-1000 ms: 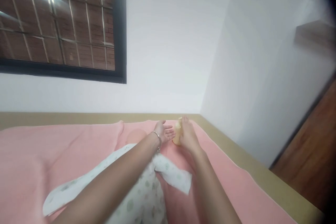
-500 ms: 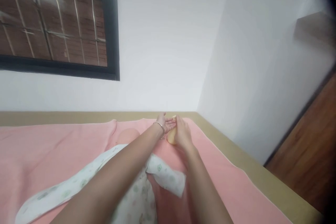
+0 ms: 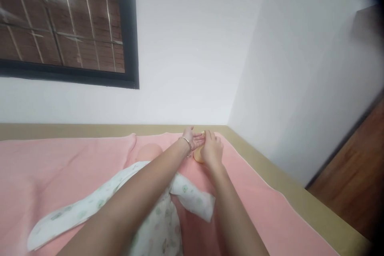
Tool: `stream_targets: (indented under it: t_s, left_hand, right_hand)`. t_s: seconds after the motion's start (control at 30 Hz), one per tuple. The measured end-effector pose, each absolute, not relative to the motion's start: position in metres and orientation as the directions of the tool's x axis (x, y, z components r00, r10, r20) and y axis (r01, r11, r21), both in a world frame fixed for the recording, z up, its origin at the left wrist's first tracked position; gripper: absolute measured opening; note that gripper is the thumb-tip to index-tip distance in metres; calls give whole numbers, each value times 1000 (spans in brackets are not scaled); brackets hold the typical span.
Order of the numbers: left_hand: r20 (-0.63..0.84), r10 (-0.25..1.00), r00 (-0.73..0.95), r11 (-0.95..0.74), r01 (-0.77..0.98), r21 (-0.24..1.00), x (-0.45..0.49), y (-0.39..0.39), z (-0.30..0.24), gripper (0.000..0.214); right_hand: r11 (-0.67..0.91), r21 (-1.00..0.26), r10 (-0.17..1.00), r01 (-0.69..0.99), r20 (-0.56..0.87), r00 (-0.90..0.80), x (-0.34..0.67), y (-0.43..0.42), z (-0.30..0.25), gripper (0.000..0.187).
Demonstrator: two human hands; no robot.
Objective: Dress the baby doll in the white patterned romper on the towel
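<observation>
My left hand (image 3: 194, 139) is palm up with its fingers stretched to the right, a bracelet (image 3: 186, 144) on the wrist. Its fingertips meet the upper part of a yellowish bottle (image 3: 198, 155), which stands on the pink cloth (image 3: 240, 192). My right hand (image 3: 213, 150) curls around the bottle from the right; most of the bottle is hidden behind it. Below my arms lies a white printed baby garment (image 3: 160, 224) with its sleeves spread. A rounded, skin-coloured head (image 3: 149, 152), seemingly a doll's, shows at its collar, partly covered by my left forearm.
The pink cloth covers a tan padded surface (image 3: 270, 172) whose edge runs along the white wall (image 3: 186, 48). A dark-framed window (image 3: 130, 48) with bars is at upper left. Brown wood (image 3: 351, 184) stands at the right.
The view has shifted slightly. My right hand's fingers are bent more over the bottle's top, while my left hand stays palm up beside it.
</observation>
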State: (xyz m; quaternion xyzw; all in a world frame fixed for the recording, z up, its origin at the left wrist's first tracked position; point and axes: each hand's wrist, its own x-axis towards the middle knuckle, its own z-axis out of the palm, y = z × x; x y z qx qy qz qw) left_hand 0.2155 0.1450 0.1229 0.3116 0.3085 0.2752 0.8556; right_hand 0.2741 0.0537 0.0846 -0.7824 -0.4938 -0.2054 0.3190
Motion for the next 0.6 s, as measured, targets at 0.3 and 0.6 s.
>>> stream_targets:
  t_s: [0.3,0.6]
  left_hand:
    - [-307,688,657,545,-190,816,207,139,118,37]
    - [-193,709,679,418,-184,890,203,133,124,22]
  right_hand:
    - [-314,-318,592,895,671,446,268,47,99,26]
    - [-41,-534,675,844,608,417,280,50,94,30]
